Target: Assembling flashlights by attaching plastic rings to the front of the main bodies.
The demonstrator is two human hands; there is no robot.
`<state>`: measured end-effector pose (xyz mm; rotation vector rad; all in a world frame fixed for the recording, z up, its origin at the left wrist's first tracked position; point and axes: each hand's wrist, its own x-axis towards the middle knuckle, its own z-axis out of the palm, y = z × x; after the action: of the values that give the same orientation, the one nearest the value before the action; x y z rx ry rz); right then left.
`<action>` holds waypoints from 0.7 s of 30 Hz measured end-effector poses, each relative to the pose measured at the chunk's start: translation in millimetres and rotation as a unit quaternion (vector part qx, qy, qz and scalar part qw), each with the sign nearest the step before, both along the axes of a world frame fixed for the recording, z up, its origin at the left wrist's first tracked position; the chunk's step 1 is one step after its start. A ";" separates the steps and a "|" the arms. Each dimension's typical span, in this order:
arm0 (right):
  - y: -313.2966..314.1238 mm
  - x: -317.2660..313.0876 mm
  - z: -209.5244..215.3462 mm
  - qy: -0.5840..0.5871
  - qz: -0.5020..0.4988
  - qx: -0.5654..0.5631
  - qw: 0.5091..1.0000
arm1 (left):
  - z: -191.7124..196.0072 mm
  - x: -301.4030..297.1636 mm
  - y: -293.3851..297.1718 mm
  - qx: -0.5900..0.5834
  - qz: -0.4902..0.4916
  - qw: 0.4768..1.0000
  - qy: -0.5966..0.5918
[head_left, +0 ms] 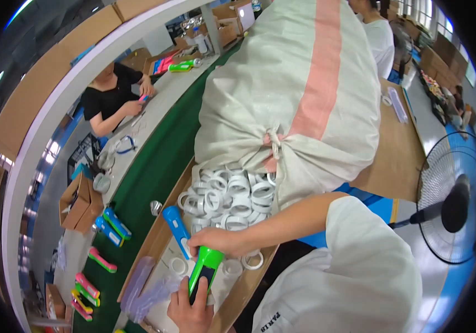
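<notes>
Nearest, the left hand (191, 308) grips the lower end of a green flashlight body (203, 273), fingers wrapped around it. Just above, the right hand (215, 240) closes over its upper end. A blue flashlight body (176, 227) lies beside them on the cardboard tray (243, 294), before white rings (224, 194) and the tied sack (293, 89).

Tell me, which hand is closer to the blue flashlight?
Right. The right hand grips the green flashlight's top, almost touching the blue flashlight. The left hand holds its lower end, farther away.
</notes>
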<state>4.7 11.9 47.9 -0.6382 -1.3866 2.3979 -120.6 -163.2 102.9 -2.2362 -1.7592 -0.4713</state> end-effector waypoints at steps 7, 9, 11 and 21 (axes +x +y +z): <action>-11.8 57.3 37.8 0.255 -0.074 0.548 0.793 | -7.3 -3.3 1.6 -0.152 -0.030 0.844 -0.513; 5.7 30.6 21.4 0.035 -0.063 0.226 0.971 | 1.7 2.3 22.1 -0.053 -0.025 0.975 -0.215; 22.8 14.7 -1.2 -0.037 -0.020 0.001 0.999 | -5.1 3.8 27.1 -0.028 -0.011 0.996 -0.089; 11.0 10.5 3.6 -0.034 -0.036 0.077 0.996 | -10.5 4.8 16.6 -0.070 -0.011 0.988 -0.140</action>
<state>15.2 22.9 51.5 -0.7209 -1.5307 2.2063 -115.8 -146.6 92.4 -2.3830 -1.9592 -0.7195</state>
